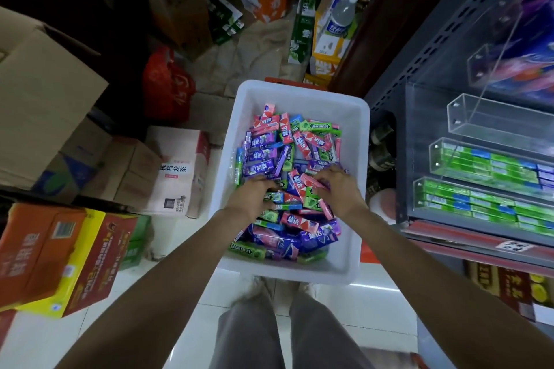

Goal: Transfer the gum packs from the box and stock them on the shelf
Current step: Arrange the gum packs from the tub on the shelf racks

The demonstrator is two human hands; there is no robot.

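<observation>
Both hands' grips [295, 190] seemingly dig among gum packs [263, 155] in box [356, 134].

Fingertips of both hands buried among gum packs [269, 155]; grip unclear. Shelf [479, 188] cut off at right edge, blurred.

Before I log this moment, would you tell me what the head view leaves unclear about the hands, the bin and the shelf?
- Left hand: fingers buried among the gum packs; any grip is hidden.
- Right hand: fingers curl into the pile; which pack they hold is unclear.
- White plastic bin: its bottom is covered by packs.
- Clear acrylic shelf trays: cut off by the right edge and blurred; labels unreadable.
</observation>
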